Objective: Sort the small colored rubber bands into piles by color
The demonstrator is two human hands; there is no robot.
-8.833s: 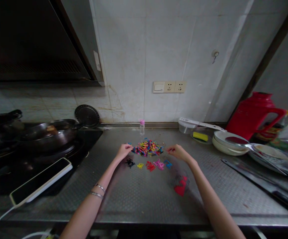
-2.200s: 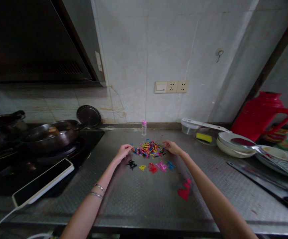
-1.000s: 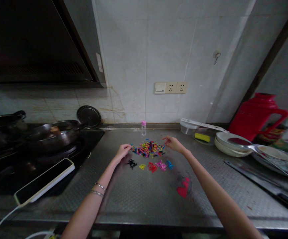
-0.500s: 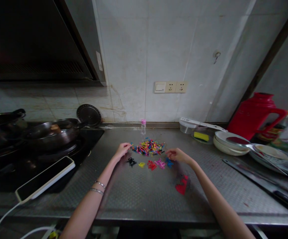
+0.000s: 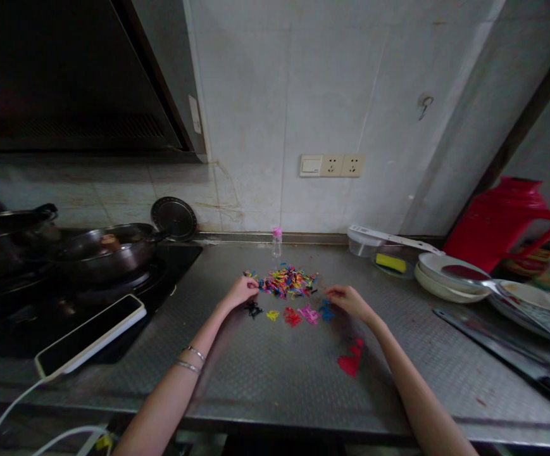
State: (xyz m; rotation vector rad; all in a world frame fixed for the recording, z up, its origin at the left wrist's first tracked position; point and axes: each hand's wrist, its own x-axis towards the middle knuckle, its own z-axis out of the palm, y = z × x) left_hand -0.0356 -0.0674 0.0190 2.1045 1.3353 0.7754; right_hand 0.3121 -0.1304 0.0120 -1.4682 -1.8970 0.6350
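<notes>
A mixed pile of small coloured elastic bands (image 5: 288, 280) lies on the metal counter. My left hand (image 5: 242, 290) is at the pile's left edge, fingertips pinched together; what is between them is too small to make out. Just below it sits a black group of bands (image 5: 254, 309). A row continues rightward with yellow bands (image 5: 273, 315), red bands (image 5: 292, 316), pink bands (image 5: 309, 314) and blue bands (image 5: 326, 310). My right hand (image 5: 348, 299) hovers by the blue group with thumb and fingers closed together; anything in them is hidden.
Behind the pile stands a small clear bottle with a pink cap (image 5: 277, 242). A red heart-shaped piece (image 5: 350, 360) lies near my right forearm. Leftward are a phone-like device (image 5: 90, 335) and a pan (image 5: 113, 253); rightward, stacked bowls (image 5: 445, 286), a knife (image 5: 497, 351) and a red thermos (image 5: 497, 221).
My left hand has shifted slightly right and nearer me, close above the black bands. My right hand has moved a little right, over the blue bands. The camera view has shifted slightly.
</notes>
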